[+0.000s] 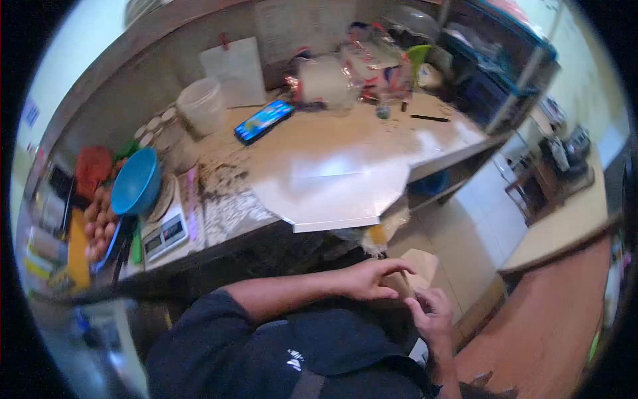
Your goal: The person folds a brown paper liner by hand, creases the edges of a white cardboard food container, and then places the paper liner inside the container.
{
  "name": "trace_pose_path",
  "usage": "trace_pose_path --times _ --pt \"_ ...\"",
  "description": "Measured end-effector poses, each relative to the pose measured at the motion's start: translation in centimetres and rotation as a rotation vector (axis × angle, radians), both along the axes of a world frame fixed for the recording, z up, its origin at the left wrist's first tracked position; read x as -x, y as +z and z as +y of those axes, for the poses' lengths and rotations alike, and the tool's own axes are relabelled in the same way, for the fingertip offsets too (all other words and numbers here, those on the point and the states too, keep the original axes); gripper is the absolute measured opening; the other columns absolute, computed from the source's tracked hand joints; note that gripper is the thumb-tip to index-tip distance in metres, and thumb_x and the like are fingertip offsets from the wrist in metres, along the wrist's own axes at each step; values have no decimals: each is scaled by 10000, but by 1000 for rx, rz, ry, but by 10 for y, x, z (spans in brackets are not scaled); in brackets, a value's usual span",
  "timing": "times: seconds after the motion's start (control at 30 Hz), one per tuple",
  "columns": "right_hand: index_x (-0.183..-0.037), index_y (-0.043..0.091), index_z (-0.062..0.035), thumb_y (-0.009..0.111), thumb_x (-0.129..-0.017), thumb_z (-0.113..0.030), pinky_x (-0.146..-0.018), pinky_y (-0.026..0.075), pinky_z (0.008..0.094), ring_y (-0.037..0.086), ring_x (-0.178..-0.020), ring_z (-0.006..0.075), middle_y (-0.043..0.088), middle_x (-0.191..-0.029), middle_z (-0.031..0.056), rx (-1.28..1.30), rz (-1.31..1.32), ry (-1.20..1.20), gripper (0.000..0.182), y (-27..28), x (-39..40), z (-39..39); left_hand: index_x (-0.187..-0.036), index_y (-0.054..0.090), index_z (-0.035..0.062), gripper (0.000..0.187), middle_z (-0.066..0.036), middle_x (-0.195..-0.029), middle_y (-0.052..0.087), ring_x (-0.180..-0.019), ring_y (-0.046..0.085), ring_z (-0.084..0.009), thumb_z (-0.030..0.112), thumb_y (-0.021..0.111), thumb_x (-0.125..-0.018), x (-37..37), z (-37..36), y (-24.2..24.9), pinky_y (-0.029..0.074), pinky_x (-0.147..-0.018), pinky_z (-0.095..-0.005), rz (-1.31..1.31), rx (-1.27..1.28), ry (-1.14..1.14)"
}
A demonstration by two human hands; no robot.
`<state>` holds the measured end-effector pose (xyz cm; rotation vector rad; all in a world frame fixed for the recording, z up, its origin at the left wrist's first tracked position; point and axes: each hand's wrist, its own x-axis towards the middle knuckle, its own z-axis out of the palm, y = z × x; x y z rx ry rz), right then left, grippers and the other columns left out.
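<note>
In front of my body, low and right of the middle of the head view, my left hand pinches a folded piece of brown cardboard between thumb and fingers. My right hand grips the same piece from its lower right side, fingers curled. Part of the cardboard is hidden behind the hands. A flat white sheet of card with cut corners lies on the table above the hands, its near edge sticking out past the table edge.
The wooden table carries a lit phone, plastic-wrapped packs, a pen and a clear tub. To the left are a blue bowl, eggs and a kitchen scale. A second table stands right.
</note>
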<state>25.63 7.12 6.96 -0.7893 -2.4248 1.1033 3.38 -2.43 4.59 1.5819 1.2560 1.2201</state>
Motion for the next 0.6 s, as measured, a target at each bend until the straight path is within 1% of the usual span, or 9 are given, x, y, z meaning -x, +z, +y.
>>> trace_pose_path --times 0.07,0.1,0.17,0.2,0.37,0.47,0.5,0.57,0.6 --pt "-1357 524 -28 880 -709 -232 -913 499 378 592 -1133 304 572 -1272 200 -210 -36 -25 767 10 -3 11 -1348 500 99 551 -163 -1219 623 -1113 616 -268 125 716 -842 -3 -3 3 491 -943 -394 -63 28 -42" --pt "-1357 524 -28 880 -709 -232 -913 499 378 592 -1133 304 572 -1272 200 -219 -24 0 767 3 -8 24 -1334 515 82 516 -173 -1241 623 -1148 608 -298 161 707 -861 -2 0 6 477 -973 -412 -116 53 -133" --pt "-1544 158 -31 935 -623 -249 -1082 397 401 408 -1351 322 355 -1488 204 258 13 106 1224 -22 -19 28 -1311 537 87 481 -167 -1208 641 -1086 640 -281 71 679 -852 -10 -8 12 500 -917 -392 -140 -79 -172" --pt "-1512 42 101 965 -547 -328 -1197 200 418 226 -1467 347 218 -1554 309 497 -1 82 1403 -19 -17 24 -1312 539 96 488 -168 -1179 648 -1061 649 -281 55 677 -845 -13 -7 18 506 -884 -392 -101 -25 -209" --pt "-1512 94 91 975 -537 -320 -1186 223 409 260 -1452 333 237 -1549 292 448 -2 123 1377 -20 -30 26 -1314 545 121 524 -174 -1095 663 -985 664 -286 15 676 -818 -28 10 17 513 -803 -397 -88 -53 -341" --pt "-1500 152 79 979 -531 -307 -1128 335 409 426 -1342 302 431 -1410 223 671 72 69 1331 4 -26 15 -1316 547 117 525 -168 -1071 661 -962 660 -272 13 680 -819 -32 18 27 513 -788 -384 -14 -78 -359" --pt "-1500 152 79 979 -531 -307 -1128 335 409 426 -1342 302 431 -1410 223 671 77 82 1331 -4 -30 19 -1332 531 115 546 -166 -1057 659 -951 658 -264 14 682 -817 -31 19 33 510 -792 -386 -30 -95 -399" --pt "-1477 229 75 965 -544 -275 -1101 363 400 455 -1315 278 493 -1341 179 552 -16 59 1239 -28 -43 30 -1348 515 113 568 -165 -1043 657 -940 656 -256 14 684 -815 -32 22 31 508 -796 -387 -45 -97 -413" --pt "-1408 375 51 945 -553 -248 -1074 387 385 498 -1256 254 537 -1287 148 516 50 120 1070 -32 -36 32 -1372 490 112 598 -166 -1047 653 -926 654 -253 15 685 -815 -38 28 21 506 -786 -397 -57 -190 -349"
